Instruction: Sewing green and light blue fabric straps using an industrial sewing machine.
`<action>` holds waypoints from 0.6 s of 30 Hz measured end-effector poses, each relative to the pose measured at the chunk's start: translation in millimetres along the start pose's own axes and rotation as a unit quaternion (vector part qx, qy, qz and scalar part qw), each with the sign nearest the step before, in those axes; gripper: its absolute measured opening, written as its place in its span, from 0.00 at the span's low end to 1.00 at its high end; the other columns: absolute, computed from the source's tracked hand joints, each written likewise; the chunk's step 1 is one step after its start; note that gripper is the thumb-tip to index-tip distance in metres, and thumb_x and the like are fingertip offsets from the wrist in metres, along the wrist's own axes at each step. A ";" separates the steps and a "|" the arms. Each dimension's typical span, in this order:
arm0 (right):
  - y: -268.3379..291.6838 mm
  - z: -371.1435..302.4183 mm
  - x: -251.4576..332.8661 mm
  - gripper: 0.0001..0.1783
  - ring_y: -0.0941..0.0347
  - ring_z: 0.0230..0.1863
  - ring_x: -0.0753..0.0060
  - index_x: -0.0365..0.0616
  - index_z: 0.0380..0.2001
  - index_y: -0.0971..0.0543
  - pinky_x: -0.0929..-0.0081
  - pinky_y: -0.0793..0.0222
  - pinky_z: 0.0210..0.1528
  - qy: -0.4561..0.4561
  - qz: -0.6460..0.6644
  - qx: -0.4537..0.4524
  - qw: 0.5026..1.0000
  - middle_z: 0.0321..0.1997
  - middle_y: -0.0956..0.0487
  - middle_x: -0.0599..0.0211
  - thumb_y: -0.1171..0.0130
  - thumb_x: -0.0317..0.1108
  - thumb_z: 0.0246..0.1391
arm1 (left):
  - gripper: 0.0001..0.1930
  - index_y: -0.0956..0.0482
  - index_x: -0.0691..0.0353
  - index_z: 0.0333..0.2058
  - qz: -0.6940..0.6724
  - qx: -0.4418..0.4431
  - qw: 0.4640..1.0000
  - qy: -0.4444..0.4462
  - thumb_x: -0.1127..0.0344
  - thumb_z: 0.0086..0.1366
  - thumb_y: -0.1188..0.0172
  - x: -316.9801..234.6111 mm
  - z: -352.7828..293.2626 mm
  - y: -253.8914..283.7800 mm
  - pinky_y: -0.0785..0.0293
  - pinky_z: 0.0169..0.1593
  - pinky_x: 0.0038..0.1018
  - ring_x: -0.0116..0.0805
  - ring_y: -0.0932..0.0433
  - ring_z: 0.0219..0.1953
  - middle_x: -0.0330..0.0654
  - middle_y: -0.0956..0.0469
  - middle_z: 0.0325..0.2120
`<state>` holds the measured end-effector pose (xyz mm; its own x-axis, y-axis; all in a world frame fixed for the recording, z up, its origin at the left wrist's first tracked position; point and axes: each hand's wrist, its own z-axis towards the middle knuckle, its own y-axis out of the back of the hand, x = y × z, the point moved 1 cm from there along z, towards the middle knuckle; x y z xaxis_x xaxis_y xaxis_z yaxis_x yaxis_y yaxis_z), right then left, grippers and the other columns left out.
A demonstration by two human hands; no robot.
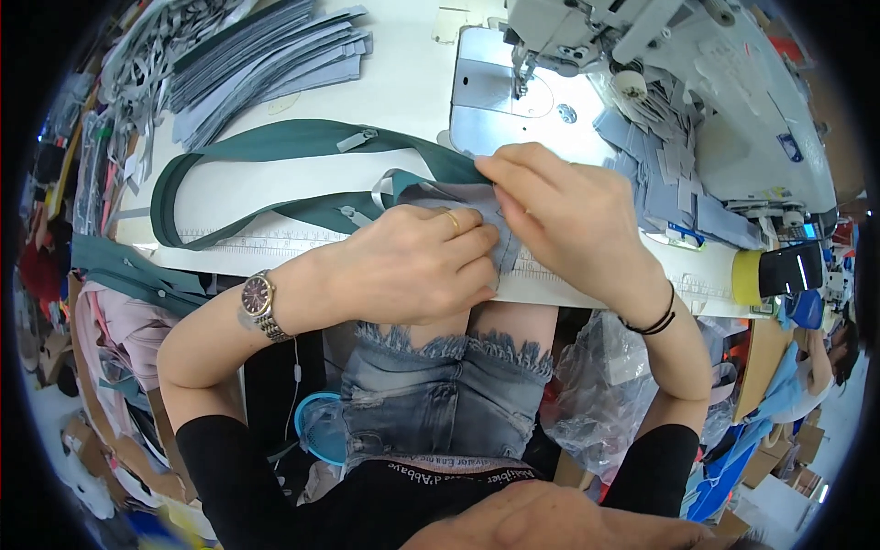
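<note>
A long dark green zipper strip (266,137) lies in a loop on the white sewing table, with two light zipper pulls (357,139) on it. My right hand (573,215) is closed, thumb and fingers pinching the strip's right end beside the sewing machine's plate. My left hand (422,261) has its fingers curled down on a grey fabric piece (458,194), which lies against the green strip between both hands. Its fingertips and the fabric under them are partly hidden. A short pale loop (380,188) of tape sticks up left of the grey piece.
A sewing machine (642,46) stands at the far right, its metal plate (477,82) set in the table. Grey cut pieces (655,165) are heaped beside it. Stacked grey strips (266,69) lie at the far left. A yellow roll (746,278) sits at the right edge.
</note>
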<state>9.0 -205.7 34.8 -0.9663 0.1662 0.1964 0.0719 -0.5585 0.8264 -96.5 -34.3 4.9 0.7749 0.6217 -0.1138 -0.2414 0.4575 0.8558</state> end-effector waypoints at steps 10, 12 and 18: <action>23.6 -43.3 -15.1 0.15 0.21 0.36 0.64 0.47 0.42 0.20 0.72 0.24 0.32 -0.036 -0.070 -0.055 0.995 0.42 0.19 0.69 0.33 0.30 0.47 | 0.18 0.22 0.68 0.42 -0.064 0.044 0.992 0.095 0.69 0.53 0.32 1.0 12.9 -3.6 0.24 0.53 0.38 0.50 0.26 0.54 0.52 0.25 0.50; 52.3 -72.7 -31.4 0.13 0.21 0.38 0.60 0.45 0.39 0.19 0.69 0.25 0.35 -0.085 -0.127 -0.089 0.984 0.43 0.19 0.69 0.34 0.27 0.47 | 0.16 0.23 0.67 0.41 -0.057 0.041 0.991 0.114 0.70 0.53 0.33 0.6 9.5 -4.4 0.25 0.55 0.38 0.49 0.27 0.58 0.53 0.27 0.55; 98.6 -143.6 -33.5 0.11 0.25 0.47 0.53 0.41 0.37 0.20 0.59 0.30 0.50 -0.282 -0.205 0.054 0.936 0.44 0.19 0.61 0.36 0.24 0.47 | 0.17 0.22 0.70 0.43 -0.072 0.057 0.989 0.113 0.72 0.53 0.33 0.7 11.9 -6.1 0.27 0.58 0.41 0.55 0.28 0.60 0.58 0.27 0.57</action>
<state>13.0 -383.1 33.9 -0.6366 0.7677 0.0732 -0.2226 -0.2738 0.9357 -87.6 -44.3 5.6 0.6426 0.6878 -0.3376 -0.0600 0.4845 0.8728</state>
